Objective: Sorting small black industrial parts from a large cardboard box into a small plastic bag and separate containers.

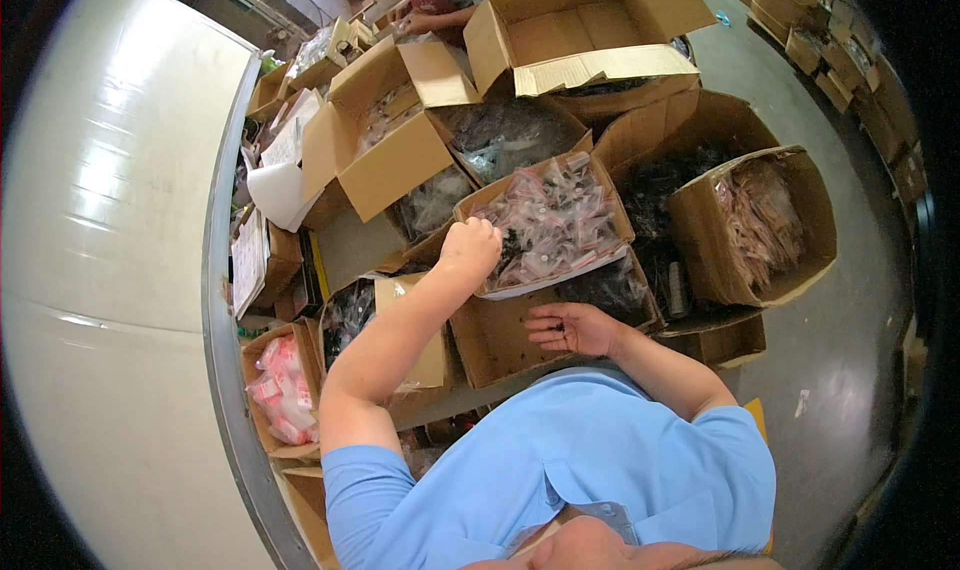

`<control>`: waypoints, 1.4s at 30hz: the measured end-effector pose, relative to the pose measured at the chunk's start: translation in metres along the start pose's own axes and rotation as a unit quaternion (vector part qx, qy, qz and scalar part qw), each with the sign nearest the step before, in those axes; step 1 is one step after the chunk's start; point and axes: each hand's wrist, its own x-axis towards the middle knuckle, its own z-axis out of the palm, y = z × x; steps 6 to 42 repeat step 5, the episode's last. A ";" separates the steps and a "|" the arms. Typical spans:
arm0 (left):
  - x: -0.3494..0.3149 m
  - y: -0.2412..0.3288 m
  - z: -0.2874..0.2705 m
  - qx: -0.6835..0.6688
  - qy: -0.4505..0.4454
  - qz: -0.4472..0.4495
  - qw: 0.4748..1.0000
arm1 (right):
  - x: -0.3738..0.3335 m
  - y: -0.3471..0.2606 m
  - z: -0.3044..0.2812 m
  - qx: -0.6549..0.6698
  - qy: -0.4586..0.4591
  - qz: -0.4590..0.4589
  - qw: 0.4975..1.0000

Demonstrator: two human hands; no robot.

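Observation:
My left hand (472,249) is at the left edge of a cardboard box (556,278) filled with small clear zip bags (560,215). Its fingers are curled closed, and whatever they hold is hidden. Lower and to the right, my right hand (578,329) lies palm up with fingers stretched out, over an open carton (490,340) below the bag box. A small dark patch shows by its palm, too small to name. Black items in clear plastic (608,288) lie in that carton's right part.
Open cartons crowd around: one with brown packets (762,225) at right, one with red-and-white bags (283,390) at lower left, a large one (580,35) at the back. Papers (277,192) lie left, beside a pale panel (120,250). Another person's arm (440,20) shows at the far side.

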 end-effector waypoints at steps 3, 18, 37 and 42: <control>0.006 -0.003 -0.015 -0.013 -0.058 0.021 0.998 | -0.002 -0.001 0.002 0.008 0.006 -0.006 1.000; 0.013 -0.006 -0.027 -0.045 -0.153 0.018 0.987 | -0.001 0.000 0.000 0.006 -0.001 -0.008 1.000; 0.013 -0.006 -0.027 -0.045 -0.153 0.018 0.987 | -0.001 0.000 0.000 0.006 -0.001 -0.008 1.000; 0.013 -0.006 -0.027 -0.045 -0.153 0.018 0.987 | -0.001 0.000 0.000 0.006 -0.001 -0.008 1.000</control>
